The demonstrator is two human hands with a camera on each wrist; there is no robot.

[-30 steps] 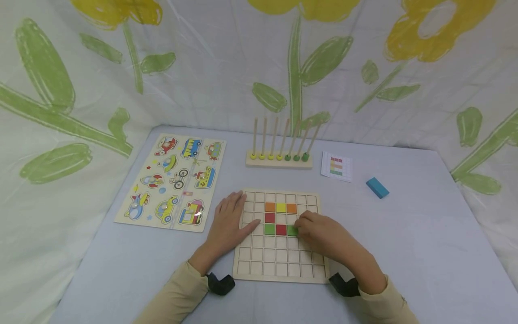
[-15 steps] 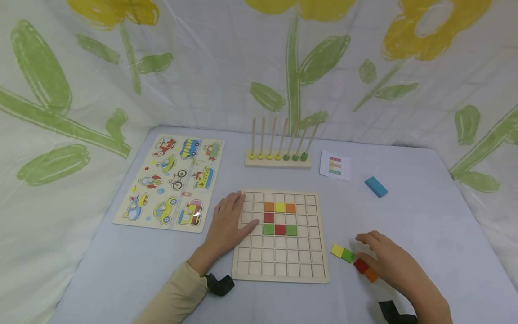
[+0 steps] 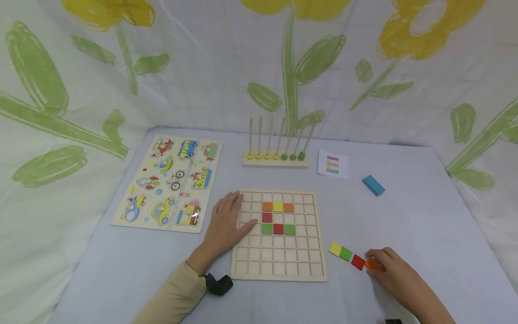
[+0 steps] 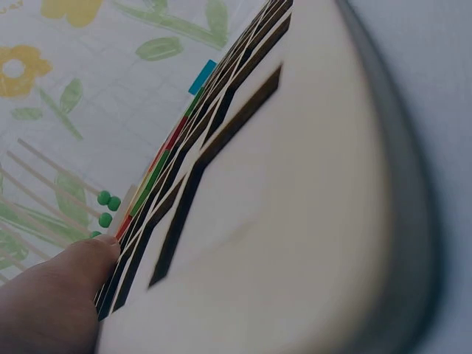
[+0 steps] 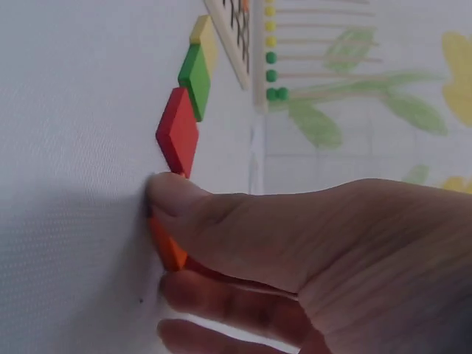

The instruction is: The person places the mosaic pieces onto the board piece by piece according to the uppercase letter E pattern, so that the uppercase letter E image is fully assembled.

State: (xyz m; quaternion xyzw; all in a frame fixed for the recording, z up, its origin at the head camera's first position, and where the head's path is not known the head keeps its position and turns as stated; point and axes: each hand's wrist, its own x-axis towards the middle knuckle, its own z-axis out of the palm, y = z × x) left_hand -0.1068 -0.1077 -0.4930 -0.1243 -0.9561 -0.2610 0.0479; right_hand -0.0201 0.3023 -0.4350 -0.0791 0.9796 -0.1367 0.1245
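A wooden grid board lies in front of me, with several orange, yellow, red and green tiles set in its upper middle cells. My left hand rests on the board's left edge, fingers extended and thumb over the grid. Right of the board, my right hand pinches an orange tile between thumb and fingers at the table surface. Beside it in a slanting row lie a red tile, a green tile and a yellow tile. Fingers partly cover the orange tile.
Behind the board stands a wooden peg rack with yellow and green beads. A printed pattern card and a blue block lie at the back right. A vehicle puzzle board lies at the left.
My right hand has left the green tile in the board, moved right to the loose tiles and taken hold of the orange one. The left hand stays on the board.
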